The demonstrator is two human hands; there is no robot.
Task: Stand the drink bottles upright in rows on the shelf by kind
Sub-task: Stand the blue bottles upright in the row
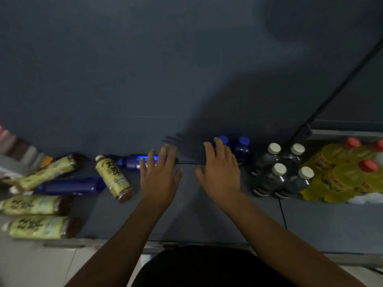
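The head view looks down on a grey-blue shelf (207,214) backed by a plain dark panel (145,69). Both bare forearms reach in from the lower edge.

The left hand (159,179) is spread flat, fingers straight and apart, grasping nothing. Its fingertips lie over the body of a blue bottle (129,162) that lies on its side along the back of the shelf, cap to the left. Whether the fingers touch it cannot be told.

The right hand (219,175) is also released, fingers loosely extended. Its tips are in front of the left one of 2 upright blue-capped bottles (243,146) that stand side by side at the back. Contact there is unclear.

Right of those, 4 dark bottles (279,175) with white caps stand upright in a 2 by 2 block. Beyond them a cluster of yellow bottles (348,172) with red caps stands packed together at the shelf's right end.

Just left of the left hand, a tea bottle (115,179) with a yellow label lies on its side, white cap toward the back. Further left a second blue bottle (70,186) lies flat, with 3 green-labelled tea bottles (35,205) lying around it, all blurred.

At the far left edge a row of coloured items (18,148) is too blurred to name. A black cable (342,83) runs diagonally down the panel at upper right.
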